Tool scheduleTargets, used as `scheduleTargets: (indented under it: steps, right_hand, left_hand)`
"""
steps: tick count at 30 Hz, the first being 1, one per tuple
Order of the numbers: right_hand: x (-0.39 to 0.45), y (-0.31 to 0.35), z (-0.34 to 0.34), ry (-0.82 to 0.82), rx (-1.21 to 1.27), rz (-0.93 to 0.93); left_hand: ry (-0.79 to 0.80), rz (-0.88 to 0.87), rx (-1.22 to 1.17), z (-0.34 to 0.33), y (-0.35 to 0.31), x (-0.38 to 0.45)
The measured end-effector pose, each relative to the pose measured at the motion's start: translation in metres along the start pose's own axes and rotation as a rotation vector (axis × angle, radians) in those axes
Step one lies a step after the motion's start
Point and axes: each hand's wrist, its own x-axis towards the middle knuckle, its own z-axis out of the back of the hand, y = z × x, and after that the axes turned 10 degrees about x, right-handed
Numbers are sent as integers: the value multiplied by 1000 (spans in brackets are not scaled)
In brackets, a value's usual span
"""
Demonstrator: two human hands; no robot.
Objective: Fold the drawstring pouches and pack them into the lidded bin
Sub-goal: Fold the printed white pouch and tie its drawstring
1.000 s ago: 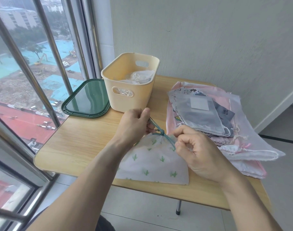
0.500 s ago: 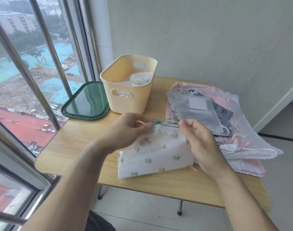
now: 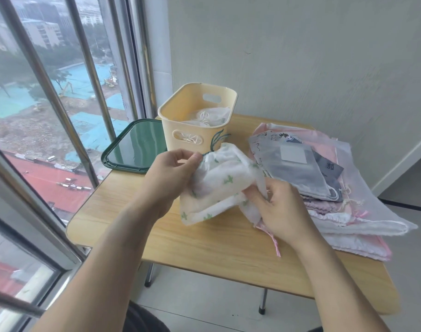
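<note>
Head view: white cactus-print pouch (image 3: 225, 180) held above the table (image 3: 204, 243), in front of the bin (image 3: 192, 133).
Its gathered neck was pinched by the left hand (image 3: 171, 173); a lower fold was gripped by the curled right hand (image 3: 280, 212). The green lid (image 3: 132, 149) lay beside the bin, and unfolded pouches (image 3: 336, 188) were stacked at right.

A corner of a high-rise flat, likely an enclosed balcony: a small folding wooden table (image 3: 204, 240) stands against a plain pale wall (image 3: 300, 56) beside a tall window with metal bars (image 3: 89, 75), which looks far down on a construction site, rooftops and city blocks.
</note>
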Motion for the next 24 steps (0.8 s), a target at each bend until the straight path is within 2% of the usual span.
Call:
scheduleTargets:
  steps: [3,6,8,11,13,16,18,22,24]
  right_hand:
    - [3,2,-1,189,215,-88]
    - [1,3,-4,325,301,-102]
    - [1,5,-8,303,266,-45]
    - [0,4,-14,223,247,41]
    - [0,6,-15,174,271,25]
    - [1,2,-12,89,265,-16]
    - [0,-5,-12,39,196,-12]
    - [-2,-9,-18,-100,184,-35]
    - [1,-9,-18,-176,194,-35]
  left_hand:
    - [-19,53,233,2,6,0]
    - [-20,45,349,5,9,-1]
    - [30,1,469,4,8,-3]
    - [214,-61,631,-6,12,-7]
    - [278,-55,568,-9,14,-10]
    - [400,38,341,-7,11,-11]
    - [467,-8,313,-4,9,-14]
    - [386,-30,220,-2,13,-11]
    - [428,6,133,-1,14,-10]
